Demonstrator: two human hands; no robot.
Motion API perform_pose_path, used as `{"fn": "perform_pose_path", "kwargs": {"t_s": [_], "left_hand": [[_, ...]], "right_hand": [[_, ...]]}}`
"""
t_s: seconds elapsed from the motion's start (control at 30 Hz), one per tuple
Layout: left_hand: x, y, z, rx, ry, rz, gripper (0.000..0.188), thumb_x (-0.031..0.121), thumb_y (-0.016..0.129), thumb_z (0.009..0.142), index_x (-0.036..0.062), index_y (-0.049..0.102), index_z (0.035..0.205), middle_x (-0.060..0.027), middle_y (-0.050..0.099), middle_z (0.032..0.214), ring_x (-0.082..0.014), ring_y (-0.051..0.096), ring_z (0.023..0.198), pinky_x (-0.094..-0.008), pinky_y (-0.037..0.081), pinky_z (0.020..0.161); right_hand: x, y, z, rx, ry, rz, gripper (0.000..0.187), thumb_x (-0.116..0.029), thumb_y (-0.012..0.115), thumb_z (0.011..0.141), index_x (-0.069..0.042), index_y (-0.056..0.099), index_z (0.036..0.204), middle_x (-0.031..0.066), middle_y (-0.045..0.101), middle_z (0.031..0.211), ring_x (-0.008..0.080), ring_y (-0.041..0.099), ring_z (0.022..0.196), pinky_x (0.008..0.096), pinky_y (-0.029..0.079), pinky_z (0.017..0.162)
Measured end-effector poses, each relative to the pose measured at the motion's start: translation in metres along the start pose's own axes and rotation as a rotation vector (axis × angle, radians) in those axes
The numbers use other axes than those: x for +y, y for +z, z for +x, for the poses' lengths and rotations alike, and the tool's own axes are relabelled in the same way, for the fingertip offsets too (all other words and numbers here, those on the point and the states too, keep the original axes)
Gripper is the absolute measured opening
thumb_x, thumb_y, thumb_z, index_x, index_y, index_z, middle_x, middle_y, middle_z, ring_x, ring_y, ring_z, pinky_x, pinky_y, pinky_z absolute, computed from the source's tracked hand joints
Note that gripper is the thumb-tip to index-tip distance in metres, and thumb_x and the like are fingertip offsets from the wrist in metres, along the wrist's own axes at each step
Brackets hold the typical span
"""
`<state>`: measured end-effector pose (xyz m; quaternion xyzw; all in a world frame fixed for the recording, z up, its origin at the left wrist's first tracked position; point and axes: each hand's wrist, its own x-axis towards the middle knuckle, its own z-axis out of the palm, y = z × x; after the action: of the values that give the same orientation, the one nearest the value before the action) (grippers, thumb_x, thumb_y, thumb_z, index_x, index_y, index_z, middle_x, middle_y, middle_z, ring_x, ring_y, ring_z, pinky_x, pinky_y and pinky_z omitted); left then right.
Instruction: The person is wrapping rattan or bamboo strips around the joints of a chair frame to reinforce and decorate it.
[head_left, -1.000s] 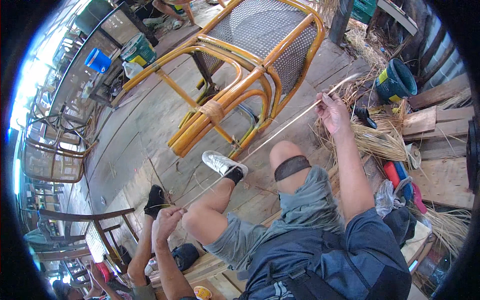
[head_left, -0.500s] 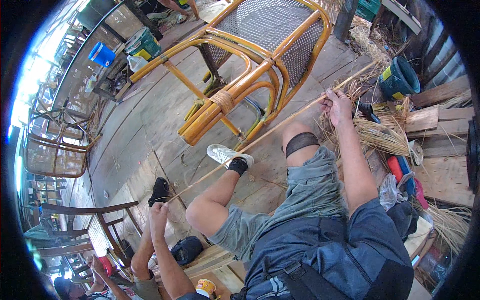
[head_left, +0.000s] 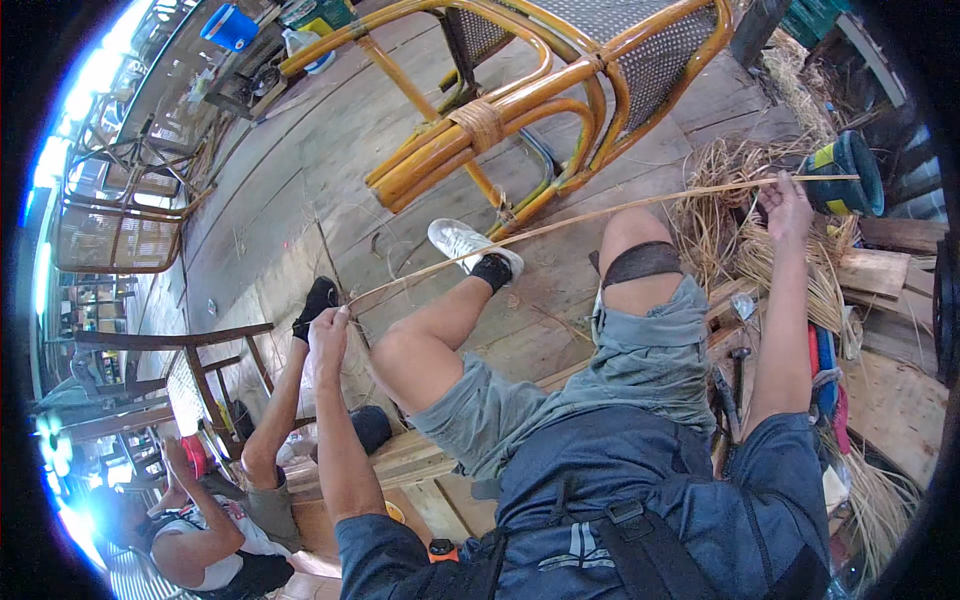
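A long, thin rattan strip (head_left: 560,223) stretches across in front of me, bowed slightly and rising toward the right. Its left end is pinched in my left hand (head_left: 326,342), beside a black shoe on another person's foot. At the other side my right hand (head_left: 788,208) grips it between thumb and fingers, and a short length sticks out past them toward a green bucket (head_left: 850,175). Beyond the strip, a glossy yellow-brown rattan chair (head_left: 480,125) lies tipped on the floor, with a cane binding around its joined poles and woven mesh panels. Neither hand touches it.
Loose cane fibres (head_left: 730,180) and a bundle of strips (head_left: 785,270) heap up at right, near wooden boards (head_left: 895,385). Another person (head_left: 200,540) sits at lower left by a dark wooden chair (head_left: 215,370). A blue bucket (head_left: 230,28) stands far left.
My right hand has moved farther right, and my left hand has risen slightly. The strip now slopes less. The view has shifted, so the rattan chair appears higher.
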<state>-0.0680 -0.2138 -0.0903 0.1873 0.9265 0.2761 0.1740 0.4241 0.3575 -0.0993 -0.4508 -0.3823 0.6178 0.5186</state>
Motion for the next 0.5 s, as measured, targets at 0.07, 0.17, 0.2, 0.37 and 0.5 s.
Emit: {"fn": "perform_pose_path", "kwargs": {"t_s": [0.07,0.17,0.2,0.37,0.5], "left_hand": [[0.012,0.011,-0.005,-0.039,-0.005,0.102,0.034,0.029,0.056,0.088,-0.0021,0.066,0.095,-0.0191,0.066,0.082,-0.0267,0.063,0.075,-0.0336,0.047,0.072],[0.022,0.019,-0.006,-0.027,0.088,0.239,0.034,0.030,0.055,0.088,-0.0019,0.066,0.092,-0.0203,0.065,0.080,-0.0307,0.063,0.075,-0.0369,0.047,0.072],[0.020,0.019,-0.005,-0.011,0.102,0.278,0.034,0.030,0.055,0.088,-0.0019,0.066,0.091,-0.0209,0.065,0.081,-0.0320,0.063,0.076,-0.0378,0.047,0.072],[-0.003,0.007,0.008,0.065,0.026,0.374,0.034,0.030,0.055,0.088,-0.0024,0.066,0.091,-0.0217,0.066,0.084,-0.0349,0.063,0.079,-0.0398,0.047,0.074],[0.008,0.005,0.003,0.126,-0.062,0.165,0.030,0.025,0.055,0.089,-0.0030,0.066,0.088,-0.0140,0.067,0.079,-0.0287,0.062,0.069,-0.0377,0.047,0.067]], "right_hand": [[-0.010,-0.017,0.013,0.026,-0.008,-0.035,0.019,-0.014,0.063,0.088,-0.004,0.055,0.101,0.0063,0.063,0.083,0.0179,0.063,0.068,0.0298,0.054,0.055],[-0.019,-0.036,0.026,0.045,0.012,-0.105,0.019,-0.013,0.063,0.087,-0.004,0.055,0.101,0.0059,0.062,0.083,0.0178,0.063,0.068,0.0298,0.054,0.056],[-0.020,-0.040,0.028,0.034,0.005,-0.097,0.019,-0.013,0.063,0.087,-0.003,0.055,0.102,0.0060,0.062,0.083,0.0178,0.063,0.068,0.0299,0.054,0.055],[-0.007,-0.032,0.025,-0.027,0.032,-0.090,0.022,-0.015,0.062,0.089,-0.003,0.054,0.104,0.0066,0.063,0.084,0.0181,0.065,0.070,0.0282,0.054,0.053],[-0.005,-0.018,0.016,0.027,0.012,-0.045,0.021,-0.022,0.059,0.091,-0.003,0.056,0.100,0.0063,0.063,0.082,0.0163,0.064,0.066,0.0267,0.052,0.051]]}}
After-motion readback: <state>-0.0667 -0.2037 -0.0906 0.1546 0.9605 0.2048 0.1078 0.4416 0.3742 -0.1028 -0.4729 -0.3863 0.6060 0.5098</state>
